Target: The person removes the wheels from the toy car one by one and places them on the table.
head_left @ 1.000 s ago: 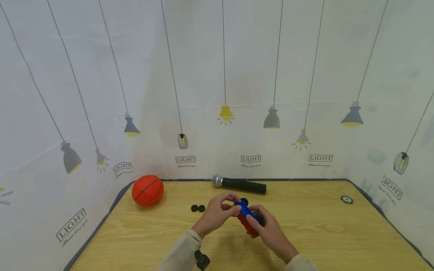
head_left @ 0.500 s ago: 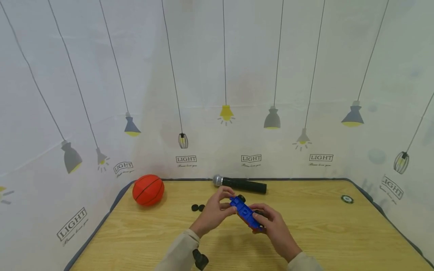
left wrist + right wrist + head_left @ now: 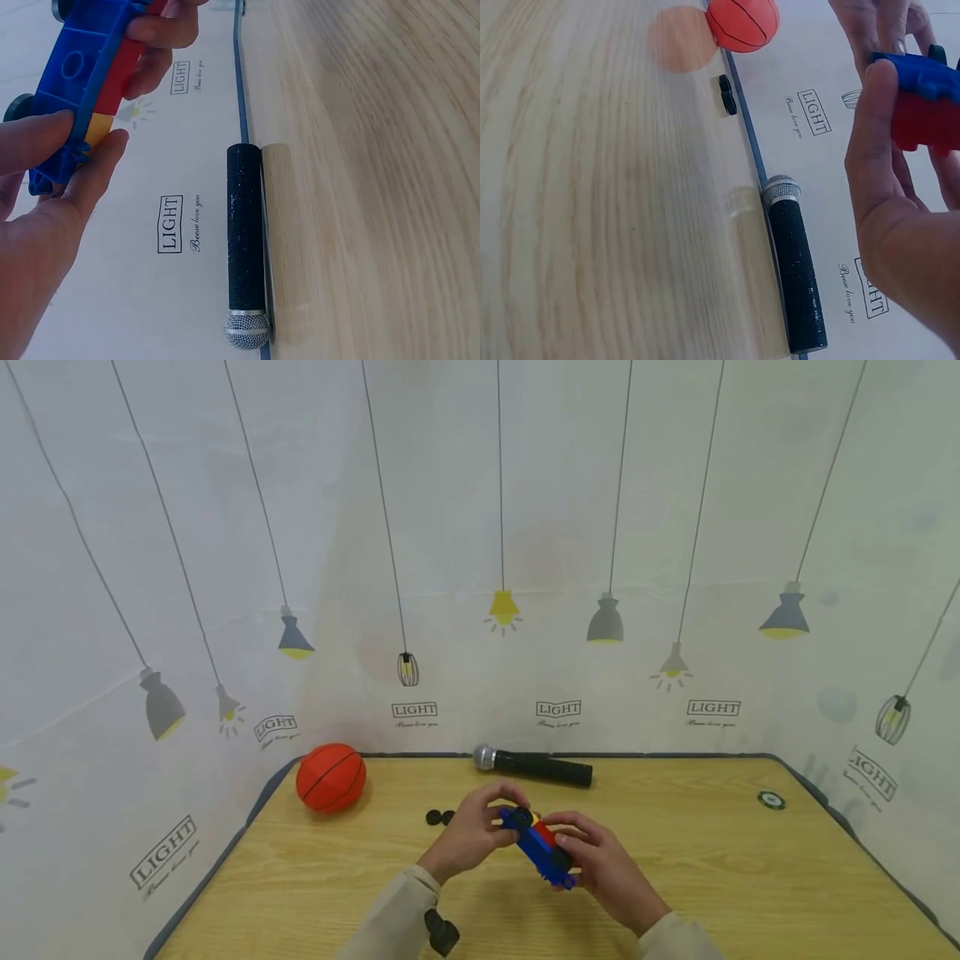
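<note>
Both hands hold a small toy car above the table, in the middle of the head view. It has a blue base, red and yellow blocks and black wheels. My left hand pinches one end between thumb and fingers; in the left wrist view the thumb presses the blue underside by the yellow block. The right hand grips the other end, its thumb on the blue base in the right wrist view. Fingers hide parts of the car.
Two loose black wheels lie left of my left hand, which partly covers one. At the back edge rests a microphone. A red basketball-patterned ball sits back left, a round chip at right. Printed curtains surround the table.
The toy car has been rolled over between the hands: its underside faced up half a second ago, and now a side with wheels shows. Both hands keep their hold.
</note>
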`<action>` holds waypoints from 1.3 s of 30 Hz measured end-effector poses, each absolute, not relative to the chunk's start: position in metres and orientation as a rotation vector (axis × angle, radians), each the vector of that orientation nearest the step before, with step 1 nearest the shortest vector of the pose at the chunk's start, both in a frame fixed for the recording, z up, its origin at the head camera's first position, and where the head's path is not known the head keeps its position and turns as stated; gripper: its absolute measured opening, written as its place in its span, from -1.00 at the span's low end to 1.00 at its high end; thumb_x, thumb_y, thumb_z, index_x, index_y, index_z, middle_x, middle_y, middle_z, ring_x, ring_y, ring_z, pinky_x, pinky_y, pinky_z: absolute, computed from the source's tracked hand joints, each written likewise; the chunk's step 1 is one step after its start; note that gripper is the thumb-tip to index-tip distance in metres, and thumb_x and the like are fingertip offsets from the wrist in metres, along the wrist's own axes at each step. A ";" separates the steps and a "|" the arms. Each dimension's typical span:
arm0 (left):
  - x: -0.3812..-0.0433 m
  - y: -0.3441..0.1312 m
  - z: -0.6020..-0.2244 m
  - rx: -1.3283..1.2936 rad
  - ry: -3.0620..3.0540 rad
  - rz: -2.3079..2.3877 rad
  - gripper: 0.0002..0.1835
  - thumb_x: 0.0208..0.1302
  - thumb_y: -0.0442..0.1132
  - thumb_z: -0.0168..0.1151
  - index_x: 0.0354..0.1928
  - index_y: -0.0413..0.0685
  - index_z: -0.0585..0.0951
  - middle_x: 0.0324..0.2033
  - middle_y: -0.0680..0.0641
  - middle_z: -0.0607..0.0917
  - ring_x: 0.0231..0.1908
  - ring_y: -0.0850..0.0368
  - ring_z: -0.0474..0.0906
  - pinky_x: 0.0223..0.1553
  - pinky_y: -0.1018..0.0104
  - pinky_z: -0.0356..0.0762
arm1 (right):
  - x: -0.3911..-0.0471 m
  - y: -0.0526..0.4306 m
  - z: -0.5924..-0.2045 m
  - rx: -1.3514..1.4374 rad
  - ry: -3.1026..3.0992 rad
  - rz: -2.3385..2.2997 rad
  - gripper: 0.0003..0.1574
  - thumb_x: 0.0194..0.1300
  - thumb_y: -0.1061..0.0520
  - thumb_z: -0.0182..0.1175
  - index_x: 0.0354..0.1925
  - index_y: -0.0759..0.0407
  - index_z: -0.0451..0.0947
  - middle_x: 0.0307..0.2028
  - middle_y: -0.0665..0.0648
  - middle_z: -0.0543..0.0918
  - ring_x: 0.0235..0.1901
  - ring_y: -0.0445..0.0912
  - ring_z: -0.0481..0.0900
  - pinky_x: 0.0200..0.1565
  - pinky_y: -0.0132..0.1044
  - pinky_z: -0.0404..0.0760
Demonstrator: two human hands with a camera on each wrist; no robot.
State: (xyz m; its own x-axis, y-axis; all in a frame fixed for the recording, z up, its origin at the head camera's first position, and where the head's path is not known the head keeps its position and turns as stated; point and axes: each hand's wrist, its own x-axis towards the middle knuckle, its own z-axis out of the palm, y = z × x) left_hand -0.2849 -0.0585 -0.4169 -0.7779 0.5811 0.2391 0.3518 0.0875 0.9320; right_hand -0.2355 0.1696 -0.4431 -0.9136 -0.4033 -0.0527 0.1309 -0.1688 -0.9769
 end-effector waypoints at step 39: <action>-0.271 -0.046 -0.417 0.684 2.674 1.683 -0.66 0.34 -0.01 0.33 0.12 0.17 0.61 -0.38 0.00 0.73 -0.43 0.26 0.62 -0.38 0.38 0.58 | -0.227 0.134 -0.440 -0.137 2.477 -2.205 -0.48 0.42 0.32 0.16 0.27 -0.02 0.50 0.08 0.29 0.57 -0.34 -0.13 0.65 -0.32 -0.35 0.69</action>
